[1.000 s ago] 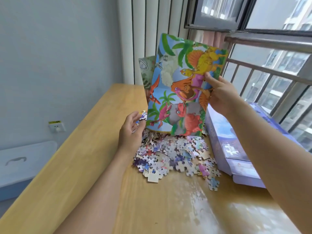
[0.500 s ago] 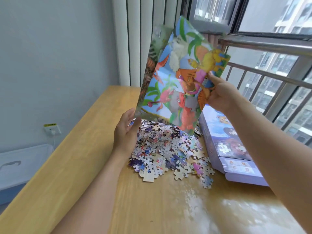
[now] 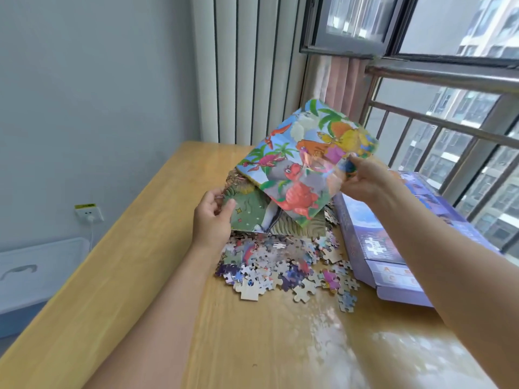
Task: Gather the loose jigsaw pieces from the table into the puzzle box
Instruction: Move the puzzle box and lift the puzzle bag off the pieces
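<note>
A pile of loose jigsaw pieces (image 3: 283, 265) lies on the wooden table (image 3: 140, 276). Above it, my right hand (image 3: 362, 181) pinches the right edge of a colourful dinosaur picture sheet (image 3: 303, 164), tilted in the air. My left hand (image 3: 212, 217) grips the left edge of a second, green picture sheet (image 3: 252, 214) under the first. The purple puzzle box (image 3: 384, 248) lies to the right of the pile, partly behind my right forearm.
A railed window (image 3: 449, 130) runs along the table's right side. Vertical blinds (image 3: 247, 66) and a pink curtain (image 3: 345, 80) hang at the far end. Left of the table are a wall socket (image 3: 89, 213) and a white bin (image 3: 36, 270) on the floor.
The sheets have come down from upright to a low tilt over the pile. They have parted, the dinosaur sheet in my right hand and the green one in my left.
</note>
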{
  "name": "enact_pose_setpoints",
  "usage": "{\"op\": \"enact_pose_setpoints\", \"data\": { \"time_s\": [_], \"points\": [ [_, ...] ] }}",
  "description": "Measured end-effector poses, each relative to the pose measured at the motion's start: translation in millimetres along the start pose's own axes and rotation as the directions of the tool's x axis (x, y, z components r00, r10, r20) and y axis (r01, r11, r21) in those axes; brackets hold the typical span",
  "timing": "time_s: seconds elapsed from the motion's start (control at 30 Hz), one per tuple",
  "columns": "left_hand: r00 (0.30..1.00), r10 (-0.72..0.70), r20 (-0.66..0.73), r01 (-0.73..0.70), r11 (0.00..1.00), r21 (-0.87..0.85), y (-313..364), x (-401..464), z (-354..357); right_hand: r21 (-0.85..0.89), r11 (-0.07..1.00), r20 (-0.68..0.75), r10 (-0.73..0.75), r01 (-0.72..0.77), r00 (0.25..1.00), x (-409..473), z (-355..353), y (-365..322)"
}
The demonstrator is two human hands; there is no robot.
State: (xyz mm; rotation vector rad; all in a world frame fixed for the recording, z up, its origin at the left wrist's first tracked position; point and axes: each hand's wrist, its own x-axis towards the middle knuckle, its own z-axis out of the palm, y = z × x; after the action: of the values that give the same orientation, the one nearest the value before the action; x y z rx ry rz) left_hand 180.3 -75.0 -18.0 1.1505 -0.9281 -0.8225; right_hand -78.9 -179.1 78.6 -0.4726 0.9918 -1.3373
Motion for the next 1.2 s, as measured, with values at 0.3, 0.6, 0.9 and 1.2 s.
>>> {"op": "enact_pose_setpoints", "data": {
  "time_s": [0.3,0.6,0.9,1.2],
  "points": [
    [0.947,-0.322,0.021,0.32,0.929,-0.187,7.9,2.4,-1.0,-0.156,0.988,0.028,-0.008,0.013,1.0,-2.0,-0.4,7.7],
    [0.891,-0.427,0.152,0.446,0.886,-0.124,18.6,-1.1,-16.0,-0.669,0.735,-0.008,-0.156,0.11,0.988,6.4,4.6,49.4],
    [0.927,-0.289,0.238,0.284,0.957,0.056,14.0,-4.4,-7.5,-0.885,0.346,0.246,-0.217,0.31,0.945,2.1,10.5,57.4],
    [0.924,-0.203,0.325,0.254,0.959,-0.122,15.9,-3.7,-10.5,-0.669,0.742,0.102,0.146,-0.04,0.984,-29.8,8.1,44.0]
  ]
}}
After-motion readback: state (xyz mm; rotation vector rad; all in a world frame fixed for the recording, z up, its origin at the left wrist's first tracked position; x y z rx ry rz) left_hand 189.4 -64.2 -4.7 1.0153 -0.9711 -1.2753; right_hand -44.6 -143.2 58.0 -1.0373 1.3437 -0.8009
